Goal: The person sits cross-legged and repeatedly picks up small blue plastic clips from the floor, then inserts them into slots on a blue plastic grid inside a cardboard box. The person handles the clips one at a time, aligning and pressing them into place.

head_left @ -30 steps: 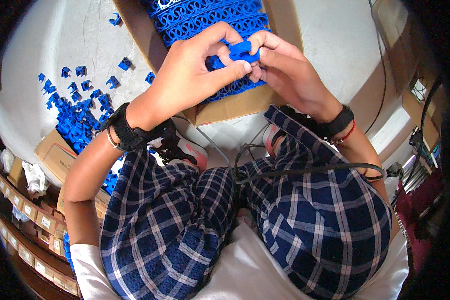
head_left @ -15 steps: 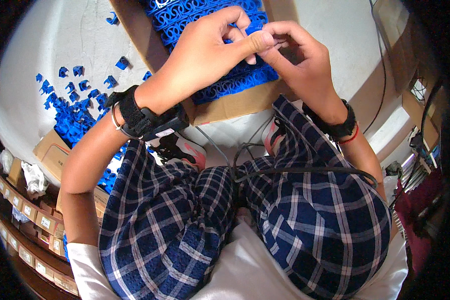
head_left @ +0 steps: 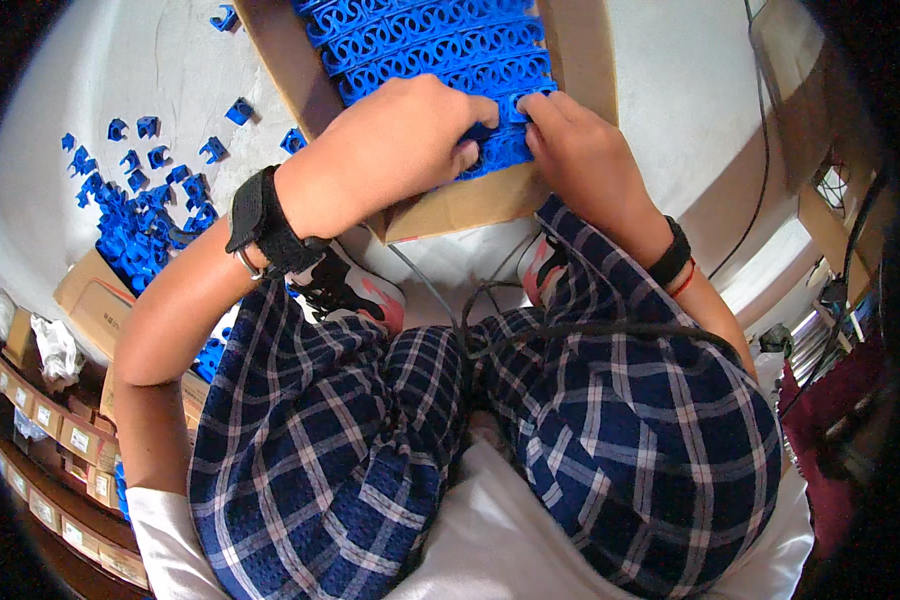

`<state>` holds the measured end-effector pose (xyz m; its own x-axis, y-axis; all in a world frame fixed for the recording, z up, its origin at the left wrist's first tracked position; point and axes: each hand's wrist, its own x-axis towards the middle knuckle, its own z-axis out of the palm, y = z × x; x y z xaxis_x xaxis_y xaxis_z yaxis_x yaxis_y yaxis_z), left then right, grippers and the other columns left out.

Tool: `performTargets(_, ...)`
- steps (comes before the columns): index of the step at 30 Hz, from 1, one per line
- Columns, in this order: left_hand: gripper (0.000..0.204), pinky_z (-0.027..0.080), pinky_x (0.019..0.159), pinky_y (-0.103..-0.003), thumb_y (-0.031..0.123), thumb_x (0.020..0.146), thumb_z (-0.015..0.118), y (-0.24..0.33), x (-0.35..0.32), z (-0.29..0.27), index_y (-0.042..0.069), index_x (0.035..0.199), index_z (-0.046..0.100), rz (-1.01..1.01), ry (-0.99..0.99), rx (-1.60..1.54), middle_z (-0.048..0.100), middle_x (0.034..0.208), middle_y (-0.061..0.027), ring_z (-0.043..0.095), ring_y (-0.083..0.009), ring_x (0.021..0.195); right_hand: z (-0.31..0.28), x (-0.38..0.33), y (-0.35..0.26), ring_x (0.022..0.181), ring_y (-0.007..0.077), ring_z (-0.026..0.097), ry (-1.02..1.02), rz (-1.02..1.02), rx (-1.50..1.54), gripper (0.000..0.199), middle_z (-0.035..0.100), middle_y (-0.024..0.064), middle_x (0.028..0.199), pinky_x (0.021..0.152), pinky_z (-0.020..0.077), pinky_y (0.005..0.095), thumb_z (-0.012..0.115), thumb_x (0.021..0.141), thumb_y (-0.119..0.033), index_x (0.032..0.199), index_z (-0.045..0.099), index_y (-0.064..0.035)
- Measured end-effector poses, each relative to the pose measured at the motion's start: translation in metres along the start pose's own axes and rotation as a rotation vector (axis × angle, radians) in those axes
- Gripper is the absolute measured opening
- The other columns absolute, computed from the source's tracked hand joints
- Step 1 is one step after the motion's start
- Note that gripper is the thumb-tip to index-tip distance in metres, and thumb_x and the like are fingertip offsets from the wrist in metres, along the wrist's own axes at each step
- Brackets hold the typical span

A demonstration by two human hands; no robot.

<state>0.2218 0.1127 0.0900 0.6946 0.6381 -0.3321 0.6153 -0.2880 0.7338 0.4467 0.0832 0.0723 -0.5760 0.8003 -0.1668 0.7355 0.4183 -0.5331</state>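
Observation:
Rows of blue plastic clips [head_left: 425, 48], linked side by side, fill an open cardboard box [head_left: 460, 216]. Both of my hands are inside it, near its close end. My left hand [head_left: 390, 135] is closed, its fingertips curled over the clips; exactly what they grip is partly hidden. Close beside it on the right, my right hand [head_left: 588, 150] pinches a blue clip at the end of a row between thumb and fingers. Each wrist wears a black strap.
A heap of loose blue clips [head_left: 142, 232] lies on the pale floor to the left, with several scattered beyond it. Small cardboard boxes stand on a shelf [head_left: 58, 425] at lower left. Dark cables run along the right and across my lap; my shoes flank the box's close end.
Both hands have gone down into the box and moved apart. Before, they met above it around a small blue piece; now they press at the clip rows.

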Motion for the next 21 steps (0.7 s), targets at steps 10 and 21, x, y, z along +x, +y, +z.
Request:
performTargets(10,0.027,0.057,0.071,-0.046,0.011,0.082,0.065,0.013,-0.014,0.003,0.005,0.108,0.069,-0.073,-0.178,0.008,0.069,0.083,-0.0205,0.069,-0.0383,0.081,0.005,-0.001,0.002,0.076,0.036,0.068,-0.165,0.031,-0.108,0.015,0.064,0.0144,0.084,0.063,0.0563,0.0453,0.055,0.084,-0.004,0.098,0.051,-0.006)
performTargets(21,0.038,0.056,0.068,-0.047,0.013,0.084,0.064,0.009,-0.015,0.009,0.014,0.123,0.066,-0.068,-0.169,0.018,0.067,0.079,-0.0222,0.068,-0.0387,0.074,0.008,-0.001,0.006,0.077,0.0381,0.068,-0.207,0.041,-0.078,0.016,0.063,0.0162,0.089,0.064,0.0567,0.0467,0.054,0.085,-0.004,0.101,0.053,-0.0054)
